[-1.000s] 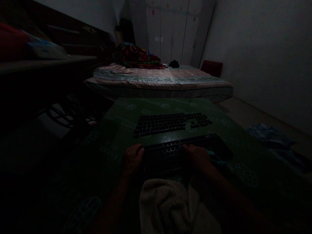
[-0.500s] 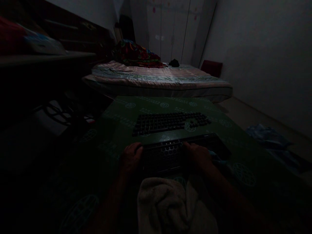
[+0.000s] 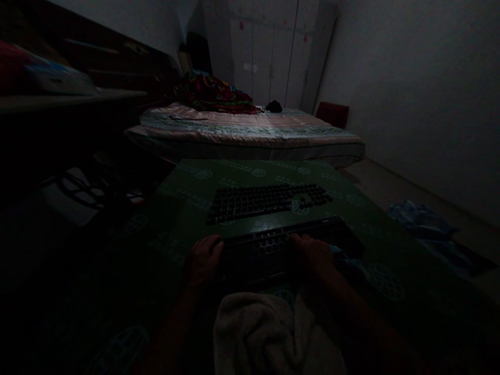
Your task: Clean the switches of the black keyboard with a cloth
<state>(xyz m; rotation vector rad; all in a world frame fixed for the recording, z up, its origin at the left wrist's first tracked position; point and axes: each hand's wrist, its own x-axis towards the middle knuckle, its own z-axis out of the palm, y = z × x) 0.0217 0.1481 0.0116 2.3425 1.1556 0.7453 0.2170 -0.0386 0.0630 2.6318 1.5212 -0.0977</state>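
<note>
In the dim head view, a black keyboard base (image 3: 250, 260) without its keycaps lies on a green table (image 3: 164, 208). My left hand (image 3: 203, 260) is closed around the base's left end, its thumb along the top edge. Over the middle of the base, my right hand (image 3: 312, 255) is closed, fingertips down near the upper row. A bluish cloth (image 3: 346, 260) trails out from under that hand to the right. Black keycaps (image 3: 265, 200) lie behind the base, laid out in keyboard order. Darkness hides most finger detail.
A crumpled beige cloth (image 3: 253, 323) sits at the near side, between my forearms. Beyond the table stands a bed (image 3: 250, 130) with a colourful blanket (image 3: 214, 94). Bluish fabric (image 3: 422, 219) lies on the floor at right. A shelf (image 3: 78, 99) juts in from the left.
The whole view has shifted slightly, so everything appears a little lower and farther left. Both hands keep about the same places on the keyboard base.
</note>
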